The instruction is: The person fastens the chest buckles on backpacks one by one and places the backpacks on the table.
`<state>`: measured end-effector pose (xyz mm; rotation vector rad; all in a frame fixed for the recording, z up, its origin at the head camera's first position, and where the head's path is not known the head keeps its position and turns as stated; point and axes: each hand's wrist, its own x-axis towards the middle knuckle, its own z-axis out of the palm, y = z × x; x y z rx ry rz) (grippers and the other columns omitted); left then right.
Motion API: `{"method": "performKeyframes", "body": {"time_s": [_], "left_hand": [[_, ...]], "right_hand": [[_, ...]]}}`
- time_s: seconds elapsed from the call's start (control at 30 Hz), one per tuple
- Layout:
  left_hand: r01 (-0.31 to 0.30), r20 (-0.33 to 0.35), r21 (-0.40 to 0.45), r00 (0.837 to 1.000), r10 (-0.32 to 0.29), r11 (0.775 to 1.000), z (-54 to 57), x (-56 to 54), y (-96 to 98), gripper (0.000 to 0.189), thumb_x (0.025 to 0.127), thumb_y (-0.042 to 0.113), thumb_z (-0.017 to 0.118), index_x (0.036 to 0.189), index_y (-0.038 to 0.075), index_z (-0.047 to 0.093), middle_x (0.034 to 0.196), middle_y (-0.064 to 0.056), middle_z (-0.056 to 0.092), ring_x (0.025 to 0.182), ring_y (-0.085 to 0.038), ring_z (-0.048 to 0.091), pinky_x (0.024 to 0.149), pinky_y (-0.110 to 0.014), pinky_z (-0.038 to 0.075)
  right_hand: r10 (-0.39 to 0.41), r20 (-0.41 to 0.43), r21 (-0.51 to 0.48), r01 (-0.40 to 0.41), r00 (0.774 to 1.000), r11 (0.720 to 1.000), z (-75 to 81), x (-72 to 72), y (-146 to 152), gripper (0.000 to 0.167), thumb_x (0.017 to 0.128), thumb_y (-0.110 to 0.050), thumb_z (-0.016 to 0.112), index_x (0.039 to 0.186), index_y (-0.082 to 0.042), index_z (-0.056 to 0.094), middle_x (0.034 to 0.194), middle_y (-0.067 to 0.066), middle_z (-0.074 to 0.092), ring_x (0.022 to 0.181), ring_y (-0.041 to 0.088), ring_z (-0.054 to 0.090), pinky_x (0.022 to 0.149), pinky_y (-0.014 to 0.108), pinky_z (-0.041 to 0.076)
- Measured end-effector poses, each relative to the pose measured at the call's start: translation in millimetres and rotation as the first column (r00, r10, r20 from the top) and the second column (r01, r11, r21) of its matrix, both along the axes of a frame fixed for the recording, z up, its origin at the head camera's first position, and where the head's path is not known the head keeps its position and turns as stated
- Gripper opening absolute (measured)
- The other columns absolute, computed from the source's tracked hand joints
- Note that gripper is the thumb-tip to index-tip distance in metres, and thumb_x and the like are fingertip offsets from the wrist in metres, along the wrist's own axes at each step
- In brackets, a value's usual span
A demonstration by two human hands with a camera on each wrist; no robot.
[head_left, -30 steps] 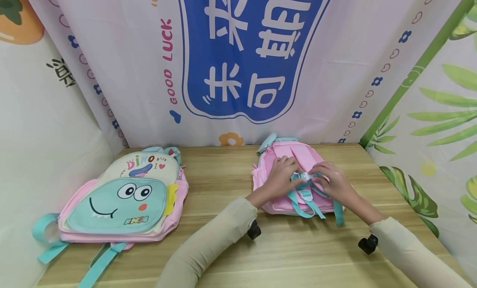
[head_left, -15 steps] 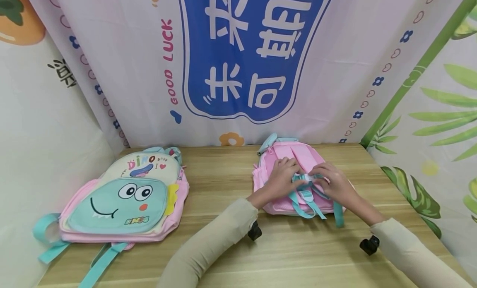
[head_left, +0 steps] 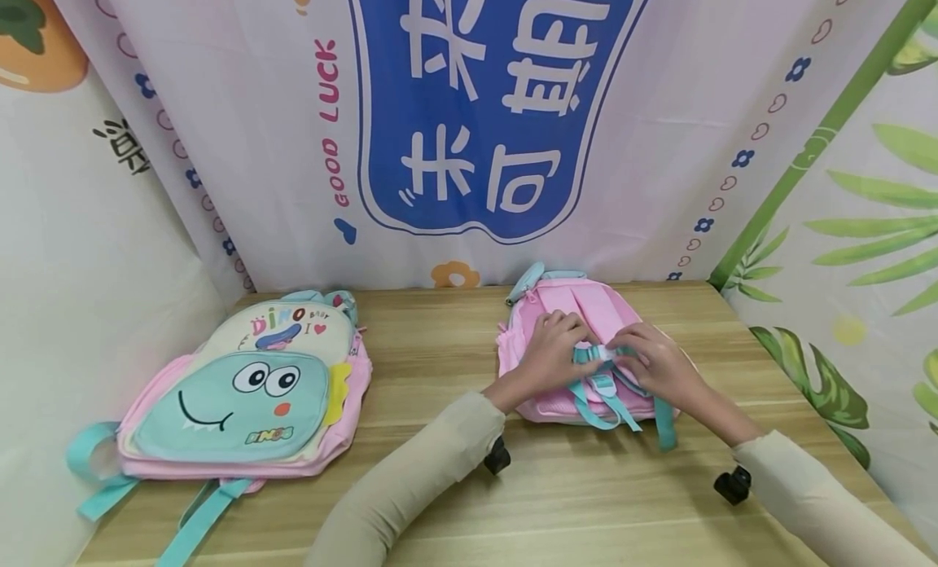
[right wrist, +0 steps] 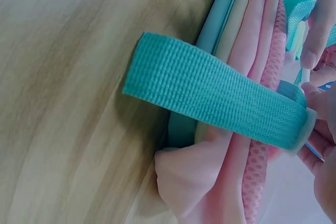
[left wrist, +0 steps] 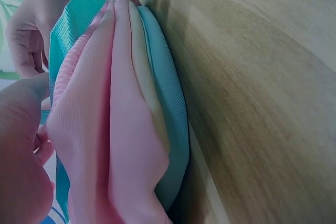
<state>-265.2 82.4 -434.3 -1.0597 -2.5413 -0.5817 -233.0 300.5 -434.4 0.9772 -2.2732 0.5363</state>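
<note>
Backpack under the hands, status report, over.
Left hand, right hand pinching teal strap at white buckle. Backpack straps-up on table. Second backpack at left, not in the way.

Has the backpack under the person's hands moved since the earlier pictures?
No. In the head view, the backpack lies in the same place relative to the orange flower.

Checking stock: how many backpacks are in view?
2: the dinosaur backpack on the left, and the pink backpack on the right, under the left hand and right hand.

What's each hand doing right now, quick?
Left hand: closed, holding the strap beside the buckle.
Right hand: closed, holding the buckle's other side.
</note>
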Motion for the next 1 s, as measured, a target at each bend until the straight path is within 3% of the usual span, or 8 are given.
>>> {"method": "performKeyframes", "body": {"time_s": [0.57, 0.83, 1.0], "left_hand": [[-0.011, -0.035, -0.028, 0.999, 0.010, 1.000, -3.6, 1.3, -0.5, 0.024, 0.088, 0.045, 0.077, 0.103, 0.028, 0.074, 0.103, 0.007, 0.063, 0.103, -0.014, 0.054, 0.105, -0.040, 0.041], [-0.008, 0.008, -0.058, 1.000, 0.008, 0.998, -3.4, 0.9, -2.6, 0.022, 0.089, 0.045, 0.075, 0.103, 0.028, 0.077, 0.106, 0.007, 0.065, 0.105, -0.013, 0.054, 0.107, -0.041, 0.039], [0.005, 0.041, -0.072, 0.999, -0.002, 0.997, -2.3, 2.3, -4.8, 0.022, 0.090, 0.044, 0.073, 0.104, 0.028, 0.078, 0.107, 0.007, 0.065, 0.105, -0.013, 0.054, 0.108, -0.042, 0.038]], "right_hand": [[-0.001, -0.011, 0.032, 0.001, 1.000, 0.999, -5.1, 1.0, 7.5, 0.035, 0.065, 0.007, 0.089, 0.094, -0.006, 0.074, 0.098, 0.005, 0.070, 0.091, 0.022, 0.065, 0.079, 0.025, 0.050], [0.014, 0.026, 0.037, -0.015, 1.000, 0.999, -5.4, 3.1, 7.9, 0.033, 0.068, 0.004, 0.088, 0.096, -0.008, 0.074, 0.099, 0.005, 0.069, 0.090, 0.020, 0.063, 0.079, 0.019, 0.049], [0.013, 0.033, 0.046, -0.014, 0.999, 0.999, -6.5, 5.4, 6.6, 0.032, 0.069, 0.003, 0.088, 0.097, -0.007, 0.075, 0.100, 0.006, 0.070, 0.092, 0.021, 0.065, 0.074, 0.029, 0.054]]}}
